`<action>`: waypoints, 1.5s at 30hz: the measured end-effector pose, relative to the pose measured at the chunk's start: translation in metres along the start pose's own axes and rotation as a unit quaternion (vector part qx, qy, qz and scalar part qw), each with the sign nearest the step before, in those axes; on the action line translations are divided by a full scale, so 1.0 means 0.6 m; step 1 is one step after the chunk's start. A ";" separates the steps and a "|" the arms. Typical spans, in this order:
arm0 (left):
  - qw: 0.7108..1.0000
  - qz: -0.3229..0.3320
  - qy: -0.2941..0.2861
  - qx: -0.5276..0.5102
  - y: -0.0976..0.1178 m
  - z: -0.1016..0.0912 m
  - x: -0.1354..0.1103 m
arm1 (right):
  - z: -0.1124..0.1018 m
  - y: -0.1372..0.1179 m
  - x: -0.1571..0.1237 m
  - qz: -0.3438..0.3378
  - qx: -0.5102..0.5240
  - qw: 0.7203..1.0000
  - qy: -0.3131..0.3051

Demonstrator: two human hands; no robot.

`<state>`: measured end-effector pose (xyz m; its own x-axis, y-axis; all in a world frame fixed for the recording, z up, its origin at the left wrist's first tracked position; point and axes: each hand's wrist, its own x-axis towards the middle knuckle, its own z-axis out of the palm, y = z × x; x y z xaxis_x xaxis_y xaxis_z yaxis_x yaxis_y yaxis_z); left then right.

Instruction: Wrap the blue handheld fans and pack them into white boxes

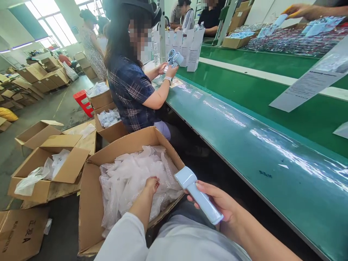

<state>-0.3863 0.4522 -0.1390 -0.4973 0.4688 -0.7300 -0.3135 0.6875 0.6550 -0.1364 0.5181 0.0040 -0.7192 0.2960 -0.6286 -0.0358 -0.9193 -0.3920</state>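
A light blue handheld fan (201,197), with a short wide head and a straight handle, is gripped in my right hand (217,199). It slants above my lap, beside the bench edge. My left hand (152,184) reaches into an open cardboard box (91,206) over a heap of translucent plastic bags (130,177). Its fingers are curled together at the bags; whether a bag is between them is hard to make out.
A green-topped bench (233,134) runs along my right, with a conveyor belt (244,83) behind it. A co-worker (133,90) sits ahead, holding similar fans (174,59). White printed cartons (193,50) stand beyond. More open boxes (49,174) and a red stool (83,101) are on the left.
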 end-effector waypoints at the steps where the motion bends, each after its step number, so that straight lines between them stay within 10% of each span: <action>1: 1.000 -0.008 0.000 -0.008 -0.002 0.008 -0.002 | 0.003 0.002 0.003 0.003 -0.007 1.000 -0.008; 16: 0.966 0.149 -0.200 -0.065 0.080 0.017 -0.161 | 0.017 0.014 0.016 0.038 -0.148 0.985 -0.078; 22: 0.939 0.287 -0.186 0.038 0.110 -0.003 -0.219 | 0.014 0.011 -0.006 -0.008 -0.183 0.983 0.004; 25: 0.867 0.448 -0.152 0.159 0.114 0.008 -0.253 | 0.022 0.014 -0.016 -0.022 -0.171 0.985 0.030; 28: 0.720 0.638 -0.093 0.257 0.104 0.014 -0.272 | 0.035 0.013 -0.029 -0.073 -0.142 0.986 0.046; 32: 0.614 0.723 -0.003 0.316 0.078 0.005 -0.270 | 0.045 0.017 -0.041 -0.140 -0.109 0.982 0.066; 38: 0.596 0.735 0.066 0.315 0.056 0.009 -0.250 | 0.048 0.024 -0.039 -0.126 -0.068 0.985 0.091; 45: 0.688 0.675 0.056 0.262 0.036 0.073 -0.270 | 0.039 0.026 -0.022 -0.105 0.028 0.983 0.145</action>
<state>-0.2770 0.4155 -0.0148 -0.1180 0.8507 0.5123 0.8148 -0.2119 0.5396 -0.1437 0.4934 0.0219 -0.4634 0.5352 -0.7063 -0.2070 -0.8403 -0.5010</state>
